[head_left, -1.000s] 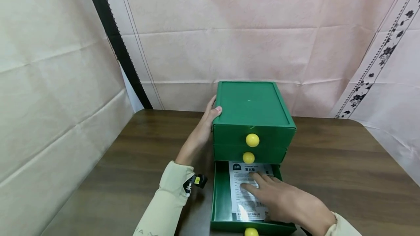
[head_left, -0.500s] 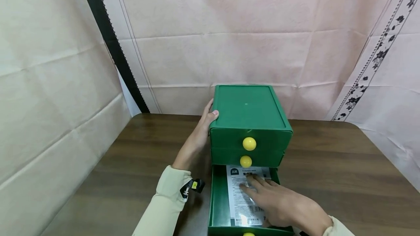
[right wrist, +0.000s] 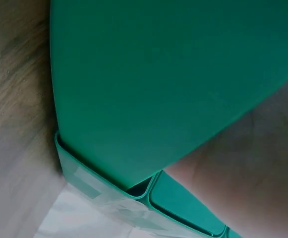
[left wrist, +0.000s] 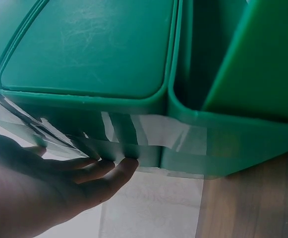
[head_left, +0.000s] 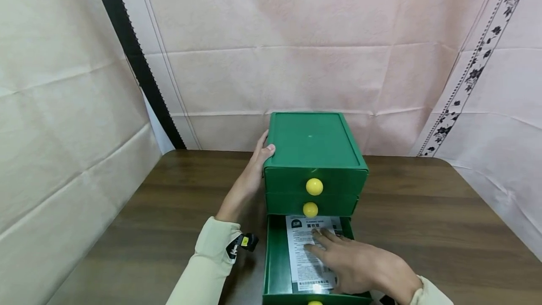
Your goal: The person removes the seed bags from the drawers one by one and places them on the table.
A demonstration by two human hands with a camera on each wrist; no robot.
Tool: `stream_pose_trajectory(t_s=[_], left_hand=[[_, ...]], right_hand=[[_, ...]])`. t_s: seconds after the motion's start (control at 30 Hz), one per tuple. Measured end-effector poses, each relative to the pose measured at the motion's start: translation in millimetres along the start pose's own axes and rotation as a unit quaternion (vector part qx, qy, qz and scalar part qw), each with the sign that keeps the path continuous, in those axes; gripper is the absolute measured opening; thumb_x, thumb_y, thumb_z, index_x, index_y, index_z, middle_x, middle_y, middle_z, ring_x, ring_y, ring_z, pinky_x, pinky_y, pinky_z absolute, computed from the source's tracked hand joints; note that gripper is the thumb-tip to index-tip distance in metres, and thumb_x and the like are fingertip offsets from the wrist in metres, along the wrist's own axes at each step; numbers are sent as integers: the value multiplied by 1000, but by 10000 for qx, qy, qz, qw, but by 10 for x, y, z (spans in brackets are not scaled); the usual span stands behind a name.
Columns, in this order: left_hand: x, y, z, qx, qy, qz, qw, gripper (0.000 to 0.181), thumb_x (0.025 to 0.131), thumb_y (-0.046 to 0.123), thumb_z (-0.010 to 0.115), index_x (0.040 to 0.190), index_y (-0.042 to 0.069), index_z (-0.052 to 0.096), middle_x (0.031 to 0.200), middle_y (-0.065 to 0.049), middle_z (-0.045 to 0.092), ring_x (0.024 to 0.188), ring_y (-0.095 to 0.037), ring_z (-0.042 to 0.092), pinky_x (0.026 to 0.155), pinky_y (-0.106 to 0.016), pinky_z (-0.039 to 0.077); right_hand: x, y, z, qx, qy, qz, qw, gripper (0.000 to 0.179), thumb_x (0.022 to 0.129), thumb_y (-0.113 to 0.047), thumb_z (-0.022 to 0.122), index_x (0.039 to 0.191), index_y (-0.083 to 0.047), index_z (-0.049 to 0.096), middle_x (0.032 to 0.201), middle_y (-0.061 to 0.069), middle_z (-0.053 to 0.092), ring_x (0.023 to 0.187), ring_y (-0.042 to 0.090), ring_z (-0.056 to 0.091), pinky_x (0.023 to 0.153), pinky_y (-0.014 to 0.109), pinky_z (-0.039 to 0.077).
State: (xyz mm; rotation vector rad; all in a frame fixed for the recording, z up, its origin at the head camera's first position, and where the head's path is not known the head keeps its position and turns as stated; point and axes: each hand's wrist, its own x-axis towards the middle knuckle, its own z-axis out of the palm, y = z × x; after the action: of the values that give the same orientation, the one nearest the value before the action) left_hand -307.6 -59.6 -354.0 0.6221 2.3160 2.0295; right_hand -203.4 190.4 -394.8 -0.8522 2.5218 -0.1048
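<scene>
As the left hand (head_left: 247, 178), fingers extended, touches the cabinet (head_left: 313, 140), the right hand (head_left: 355, 262) lies spread over the packet (head_left: 306, 260) inside the near drawer (head_left: 277, 260). Likely light and slick, the packet suits pinching by its left edge.

The head view looks forward and down from above, the green drawer unit (head_left: 313, 140) at lower centre; both wrist views sit close in, tilted, sharing its open drawer (head_left: 277, 267), upper right in the left one, across the right one's centre
</scene>
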Motion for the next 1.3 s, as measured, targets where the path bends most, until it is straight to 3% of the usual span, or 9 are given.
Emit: stream_pose_trajectory(t_s=[0.27, 0.57, 0.83, 0.97, 1.13, 1.3], left_hand=[[-35, -14, -17, -51, -39, -53, 10000, 73, 106, 53, 32, 170, 32, 2, 175, -7, 7, 157, -36, 13, 120, -73, 14], [-38, -18, -37, 48, -54, -67, 10000, 74, 107, 54, 31, 170, 32, 1, 175, -6, 5, 158, -37, 11, 119, -75, 14], [-41, -16, -47, 64, -98, -56, 9999, 75, 106, 54, 31, 171, 30, 0, 176, -6, 5, 159, -36, 10, 120, -73, 15], [-33, -12, -40, 83, -86, -25, 9999, 74, 106, 55, 30, 170, 31, 1, 175, -6, 6, 158, -35, 11, 121, -72, 15], [-9, -20, -34, 72, -69, 56, 9999, 75, 106, 54, 31, 171, 28, 2, 174, -7, 7, 158, -35, 12, 122, -70, 15], [-9, -12, -27, 122, -78, 44, 9999, 76, 106, 55, 30, 171, 28, 1, 175, -7, 5, 158, -35, 11, 121, -71, 14]], right_hand=[[-18, 26, -27, 330, 105, -77, 9994, 84, 82, -38, 92, 156, -31, 51, 168, 2, 39, 152, 29, 39, 111, 49, 47], [-115, 56, -103, 598, 312, -485, 9965, 67, 84, -41, 88, 145, -30, 63, 156, 2, 54, 137, 21, 54, 106, 47, 52], [-233, 6, -172, 464, 526, -479, 9964, 62, 87, -43, 86, 144, -33, 62, 152, -3, 56, 127, 17, 57, 100, 49, 54], [-315, -29, -202, 129, 873, -804, 9929, 51, 92, -33, 82, 140, -31, 64, 145, -4, 60, 120, 13, 61, 93, 42, 58], [-384, -97, -220, -688, 1659, -1192, 9765, 37, 94, -21, 79, 128, -24, 67, 128, -6, 68, 105, 8, 63, 83, 35, 57], [-386, -185, -202, -1825, 2524, -1257, 9419, 38, 85, -25, 89, 118, -22, 71, 108, -5, 72, 92, 12, 67, 80, 33, 58]])
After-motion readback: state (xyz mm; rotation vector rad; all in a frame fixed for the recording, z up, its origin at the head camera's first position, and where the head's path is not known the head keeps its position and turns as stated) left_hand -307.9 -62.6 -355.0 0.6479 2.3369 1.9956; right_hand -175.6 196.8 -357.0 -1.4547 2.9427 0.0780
